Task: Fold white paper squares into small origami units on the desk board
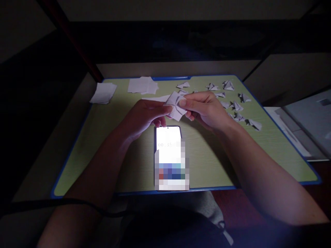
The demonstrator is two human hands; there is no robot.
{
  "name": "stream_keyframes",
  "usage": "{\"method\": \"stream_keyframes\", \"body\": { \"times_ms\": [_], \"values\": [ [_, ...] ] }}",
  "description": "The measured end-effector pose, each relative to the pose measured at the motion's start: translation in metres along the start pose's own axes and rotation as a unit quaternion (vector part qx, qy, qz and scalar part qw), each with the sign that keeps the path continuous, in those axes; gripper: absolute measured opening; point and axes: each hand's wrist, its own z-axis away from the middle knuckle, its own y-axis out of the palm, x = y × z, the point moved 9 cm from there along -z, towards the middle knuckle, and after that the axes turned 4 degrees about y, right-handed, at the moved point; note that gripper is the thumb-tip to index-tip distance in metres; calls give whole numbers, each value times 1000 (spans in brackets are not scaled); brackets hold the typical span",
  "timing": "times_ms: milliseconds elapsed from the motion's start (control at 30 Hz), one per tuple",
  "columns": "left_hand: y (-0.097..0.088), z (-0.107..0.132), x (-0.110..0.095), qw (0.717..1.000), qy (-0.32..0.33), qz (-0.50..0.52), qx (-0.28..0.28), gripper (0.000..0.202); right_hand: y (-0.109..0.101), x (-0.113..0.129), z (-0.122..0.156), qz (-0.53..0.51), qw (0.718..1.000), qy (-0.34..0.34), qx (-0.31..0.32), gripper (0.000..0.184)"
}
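Observation:
Between my two hands is a small folded piece of white paper (176, 107), creased across its middle and held above the table. My left hand (147, 115) pinches its left side, thumb on top. From the right, my right hand (207, 108) grips its other edge, the thumb pressed on the upper face. The fingers beneath the paper are partly hidden. Just below my hands lies a phone (169, 144) with a bright screen showing a timer, its lower part blurred out. Behind my left hand, a flat strip of white paper (152, 99) shows in part.
Several folded paper shapes (236, 105) are scattered over the right back of the green, blue-edged table (103, 137). White sheets lie in a stack (103, 93) at the back left, with another pile (142, 85) beside it. A grey-white object (307, 117) stands off the right edge.

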Motion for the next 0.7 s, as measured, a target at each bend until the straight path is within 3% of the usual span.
{"method": "stream_keyframes", "body": {
  "times_ms": [700],
  "values": [
    [3,0,1,1000,-12,9,18,26,-4,1,-1,38,999,-12,-7,29]
  ]
}}
